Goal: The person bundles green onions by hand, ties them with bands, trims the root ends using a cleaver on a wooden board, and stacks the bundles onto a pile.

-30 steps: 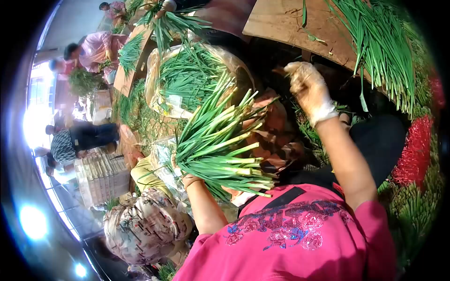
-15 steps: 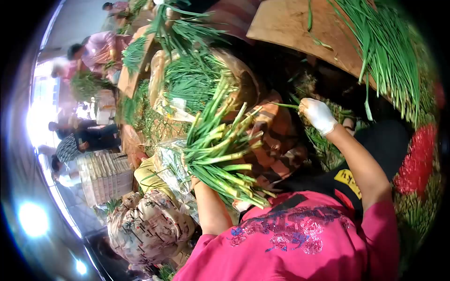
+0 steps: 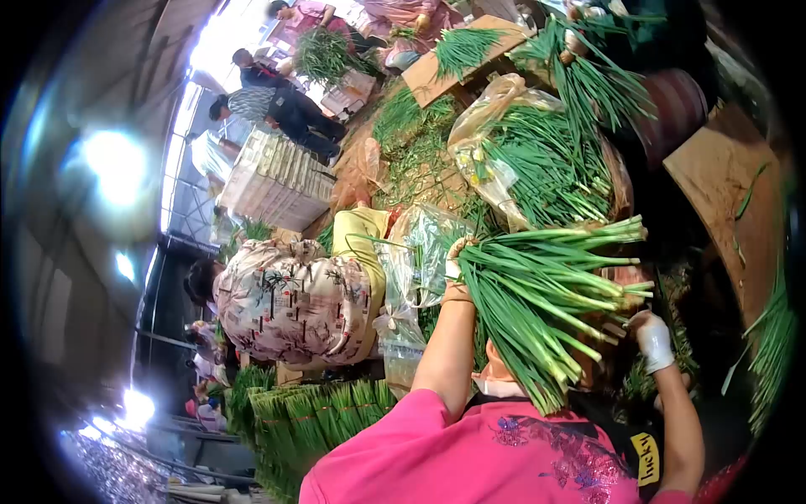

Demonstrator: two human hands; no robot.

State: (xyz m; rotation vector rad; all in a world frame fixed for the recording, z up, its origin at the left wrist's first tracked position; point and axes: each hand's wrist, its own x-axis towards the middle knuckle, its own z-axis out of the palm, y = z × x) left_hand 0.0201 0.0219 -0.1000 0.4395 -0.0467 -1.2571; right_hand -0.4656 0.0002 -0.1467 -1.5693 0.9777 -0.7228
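Observation:
My left hand [image 3: 458, 259] is closed around the leafy part of a thick bunch of garlic chives [image 3: 537, 294]. The pale stem ends fan out toward the right. My right hand [image 3: 654, 338], in a white glove, is just beyond those stem ends with its fingers drawn together. Whatever is between them is too small to make out. Above the bunch, a clear plastic bag [image 3: 495, 189] lies open around more chives [image 3: 546, 155].
At left sits a person in a patterned shirt [image 3: 294, 298], near a stack of white boxes [image 3: 277, 181]. Tied bunches [image 3: 315, 412] stand below. A wooden board [image 3: 726, 202] is at right. Other people work at the back, and loose greens cover the ground [image 3: 420, 168].
The view has swung left, so my hands and the bunch appear farther right. My right hand has come close to the stem ends; the thin stalk it pinched earlier no longer shows.

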